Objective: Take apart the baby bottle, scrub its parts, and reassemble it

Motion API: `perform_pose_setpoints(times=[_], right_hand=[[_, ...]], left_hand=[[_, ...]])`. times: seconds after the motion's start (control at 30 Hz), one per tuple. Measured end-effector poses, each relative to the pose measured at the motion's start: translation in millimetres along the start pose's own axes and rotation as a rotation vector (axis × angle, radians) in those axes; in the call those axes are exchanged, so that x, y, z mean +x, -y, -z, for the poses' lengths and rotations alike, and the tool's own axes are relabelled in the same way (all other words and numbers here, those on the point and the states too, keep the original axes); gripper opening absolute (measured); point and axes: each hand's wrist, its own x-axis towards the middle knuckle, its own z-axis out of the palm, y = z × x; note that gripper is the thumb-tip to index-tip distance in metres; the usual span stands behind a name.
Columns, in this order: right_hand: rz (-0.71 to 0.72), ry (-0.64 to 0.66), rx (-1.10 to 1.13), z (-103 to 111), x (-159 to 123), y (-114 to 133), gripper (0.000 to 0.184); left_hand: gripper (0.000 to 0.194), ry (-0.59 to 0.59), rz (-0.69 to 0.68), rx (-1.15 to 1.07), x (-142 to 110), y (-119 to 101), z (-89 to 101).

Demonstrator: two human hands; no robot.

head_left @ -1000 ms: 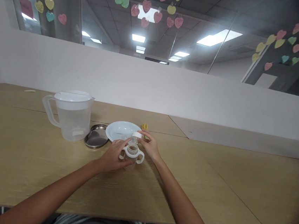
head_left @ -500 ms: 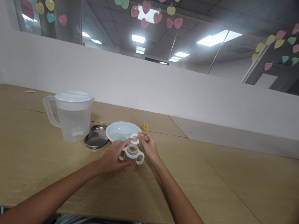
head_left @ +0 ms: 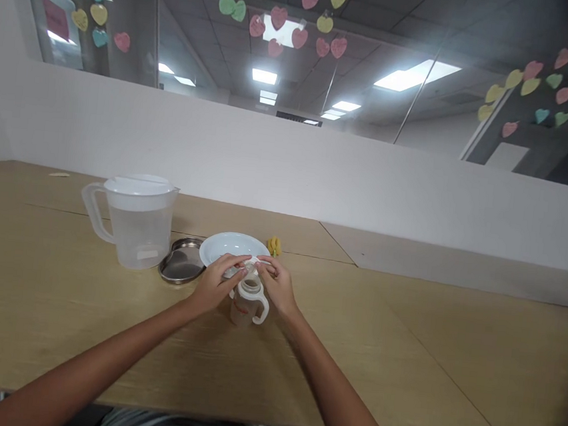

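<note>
A small clear baby bottle with white side handles stands upright on the wooden table. Just above its open neck, both my hands pinch a small white cap piece. My left hand comes in from the left with fingertips closed on the piece. My right hand meets it from the right, fingers also closed on it. The piece is mostly hidden by my fingers.
A translucent lidded pitcher holding water stands at the left. A heart-shaped metal dish and a white plate lie behind the bottle. A small yellow object rests beyond the plate. A white partition wall runs along the table's far side.
My left hand let go of the bottle body and rose to join my right hand on the cap piece. The piece is off the bottle's neck, held above it.
</note>
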Motion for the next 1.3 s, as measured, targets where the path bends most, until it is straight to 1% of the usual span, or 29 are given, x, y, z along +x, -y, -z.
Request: perform_pose_setpoints(times=[0.13, 0.2, 0.27, 0.37, 0.5, 0.6, 0.67, 0.77, 0.87, 0.97, 1.07, 1.13, 1.2, 1.3], right_hand=[[0.039, -0.006, -0.005, 2.3, 1.9, -1.3, 0.041], [0.089, 0.001, -0.022, 3.6, 3.3, -0.8, 0.043], [0.153, -0.006, -0.074, 4.9, 4.2, 0.4, 0.048], [0.223, -0.061, -0.191, 7.6, 4.6, 3.1, 0.051], [0.358, -0.114, -0.332, 11.9, 3.9, 7.1, 0.042], [0.443, -0.112, -0.391, 12.7, 2.3, 9.5, 0.042], [0.465, -0.089, -0.397, 11.6, 1.1, 10.5, 0.042], [0.436, -0.043, -0.339, 9.4, 0.3, 11.6, 0.045], [0.363, 0.004, -0.263, 9.7, 1.0, 14.1, 0.047], [0.295, 0.023, -0.253, 13.0, 2.4, 18.7, 0.047], [0.216, 0.06, -0.186, 16.3, 3.9, 22.7, 0.048], [0.162, 0.107, -0.101, 17.3, 5.0, 24.5, 0.048], [0.124, 0.164, -0.027, 17.5, 5.7, 26.5, 0.048], [0.088, 0.209, 0.042, 17.3, 5.2, 30.7, 0.047]], left_hand=[[0.032, 0.084, 0.05, -0.028, 21.1, -2.6, 4.6], [0.033, 0.07, 0.063, -0.035, 30.1, -3.8, 5.6], [0.033, 0.032, 0.056, -0.057, 36.0, -5.4, 4.0], [0.031, 0.016, 0.04, -0.081, 38.8, -7.4, -2.6], [0.03, 0.004, 0.031, -0.014, 39.3, -7.2, -11.8], [0.019, -0.013, -0.031, 0.08, 40.6, -7.4, -13.4], [0.015, -0.014, -0.07, 0.118, 40.8, -8.7, -11.7], [0.014, -0.001, -0.095, 0.12, 39.6, -9.9, -7.4], [0.016, 0.018, -0.088, 0.084, 38.3, -8.3, -3.6], [0.016, 0.029, -0.081, 0.027, 37.4, -6.2, -1.4], [0.016, 0.057, -0.106, -0.003, 36.3, -6.8, -0.1], [0.017, 0.065, -0.137, 0.027, 35.0, -9.2, 0.8], [0.019, 0.063, -0.19, 0.104, 33.6, -12.5, 2.0], [0.024, 0.065, -0.327, 0.282, 31.8, -15.8, 4.6]])
